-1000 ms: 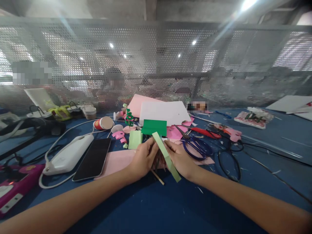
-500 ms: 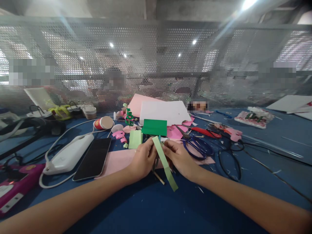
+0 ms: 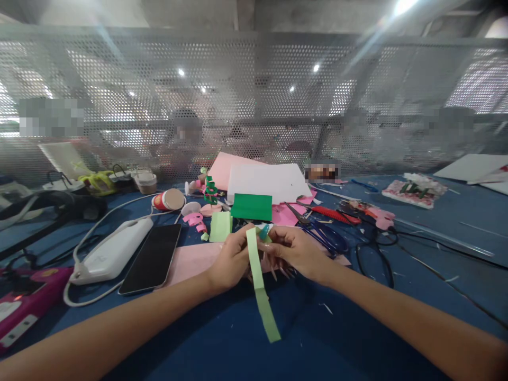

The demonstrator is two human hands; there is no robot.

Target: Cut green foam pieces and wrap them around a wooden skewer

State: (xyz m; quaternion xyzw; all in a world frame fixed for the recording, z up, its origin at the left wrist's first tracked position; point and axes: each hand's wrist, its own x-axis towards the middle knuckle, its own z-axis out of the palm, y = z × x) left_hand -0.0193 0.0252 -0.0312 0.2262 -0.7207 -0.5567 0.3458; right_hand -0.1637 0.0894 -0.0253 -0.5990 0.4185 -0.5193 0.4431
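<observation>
One pale-green strip: pinched in left hand, dangling between the hands.
Right hand: fingers bent beside strip; grip unclear.
Red tub label: unreadable.
White case: faint mark, illegible.
Pink sheet: partly hidden by left hand.
Scissors: just beyond right hand.

Left hand: phone lies flat to its left.
Right hand: scissors just beyond it, black cable to its right.
Beyond both hands: green card, white sheet, then mesh screen as wall.
Near side: passable over blue table, with a green strip hanging there.
Between the hands: perhaps too tight to pass; hard to see.
</observation>
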